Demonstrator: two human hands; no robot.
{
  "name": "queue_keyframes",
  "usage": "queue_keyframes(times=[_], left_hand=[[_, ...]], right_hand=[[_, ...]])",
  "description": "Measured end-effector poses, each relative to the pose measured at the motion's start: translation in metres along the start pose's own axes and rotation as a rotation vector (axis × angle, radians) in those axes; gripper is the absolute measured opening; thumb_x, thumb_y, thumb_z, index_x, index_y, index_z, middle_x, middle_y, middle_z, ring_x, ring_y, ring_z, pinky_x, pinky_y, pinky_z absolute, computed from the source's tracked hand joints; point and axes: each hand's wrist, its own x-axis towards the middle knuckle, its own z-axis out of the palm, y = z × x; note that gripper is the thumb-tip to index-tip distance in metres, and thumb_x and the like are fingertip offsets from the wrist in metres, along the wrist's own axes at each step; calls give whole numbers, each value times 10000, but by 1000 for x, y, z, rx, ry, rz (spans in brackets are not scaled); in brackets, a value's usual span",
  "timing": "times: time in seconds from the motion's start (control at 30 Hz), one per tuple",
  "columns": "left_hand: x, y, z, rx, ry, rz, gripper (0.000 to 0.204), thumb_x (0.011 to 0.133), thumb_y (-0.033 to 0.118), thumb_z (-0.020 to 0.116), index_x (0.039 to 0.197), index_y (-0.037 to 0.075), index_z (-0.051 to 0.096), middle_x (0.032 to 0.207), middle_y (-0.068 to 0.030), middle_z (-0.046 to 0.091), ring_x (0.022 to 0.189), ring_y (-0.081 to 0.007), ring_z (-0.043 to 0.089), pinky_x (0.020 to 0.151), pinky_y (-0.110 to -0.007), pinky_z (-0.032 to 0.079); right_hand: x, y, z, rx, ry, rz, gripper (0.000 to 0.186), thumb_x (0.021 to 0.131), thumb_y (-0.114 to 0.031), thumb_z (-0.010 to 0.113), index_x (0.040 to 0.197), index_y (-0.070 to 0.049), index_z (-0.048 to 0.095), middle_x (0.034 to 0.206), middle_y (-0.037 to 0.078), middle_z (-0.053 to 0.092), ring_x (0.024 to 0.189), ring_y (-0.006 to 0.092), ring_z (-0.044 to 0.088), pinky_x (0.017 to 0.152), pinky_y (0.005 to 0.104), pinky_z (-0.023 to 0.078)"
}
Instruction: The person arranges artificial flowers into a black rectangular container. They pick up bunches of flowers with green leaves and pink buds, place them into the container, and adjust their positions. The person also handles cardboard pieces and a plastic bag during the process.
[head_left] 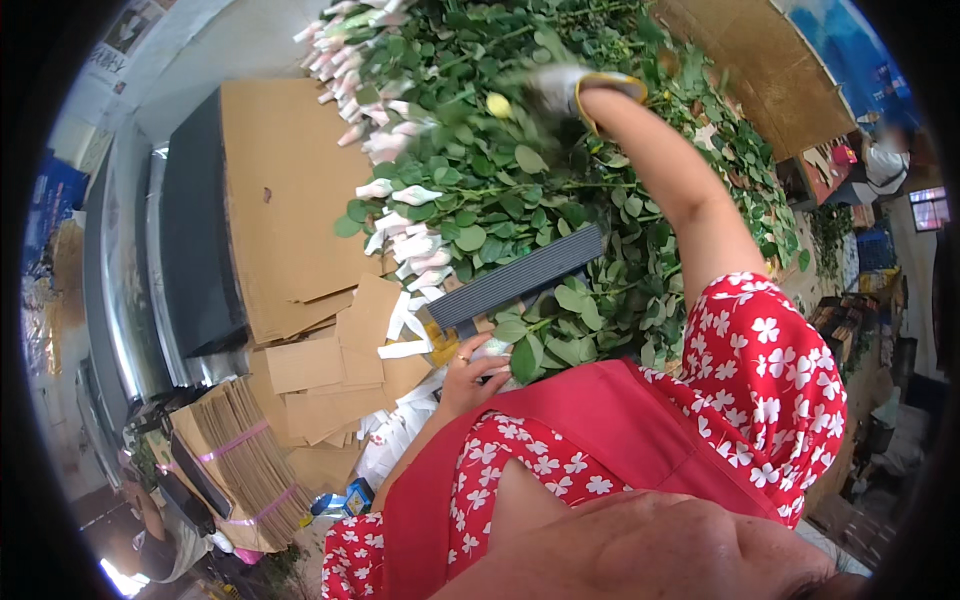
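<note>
My left hand, bare with a ring, is curled round the pale, wrapped head of a rose. Green leaves spread to the right of that rose, close to my apron. My right hand wears a whitish glove with a yellow cuff and reaches far over the pile of leafy rose stems. Motion smears its fingers, and leaves lie all round it. A yellowish bud shows just left of the glove. Between my hands, a dark ridged bar slants above the foliage.
White-sleeved rose heads line the pile's left edge. Further left lie cardboard sheets and smaller brown card pieces. A strapped cardboard bundle stands at lower left. Other people are at far right and lower left.
</note>
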Motion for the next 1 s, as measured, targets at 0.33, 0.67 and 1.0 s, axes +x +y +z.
queue_keyframes(times=[0.33, 0.67, 1.0], left_hand=[[0, -12, 1, 151, 100, 121, 263, 730, 90, 824, 975, 83, 729, 1310, -177, 556, 1180, -339, 581, 956, -386, 477], [-2, -12, 2, 139, 99, 114, 261, 745, 68, 806, 992, 74, 723, 1313, -182, 543, 1163, -340, 583, 951, -378, 477], [-12, -24, 1, 79, 115, 56, 262, 739, 66, 811, 986, 68, 724, 1310, -176, 546, 1192, -324, 566, 976, -385, 462]], right_hand=[[-8, -37, 41, 150, 306, 220, 268, 852, -82, 577, 1110, -51, 640, 1069, 209, 682, 967, 363, 682, 792, 429, 565], [-58, -67, -11, 417, 618, 357, 271, 885, -174, 520, 1131, -88, 596, 1132, 183, 652, 1003, 366, 658, 821, 443, 547], [-55, -80, -8, 342, 577, 192, 318, 975, -161, 394, 1251, -70, 523, 1285, 164, 604, 1086, 349, 624, 942, 431, 509]])
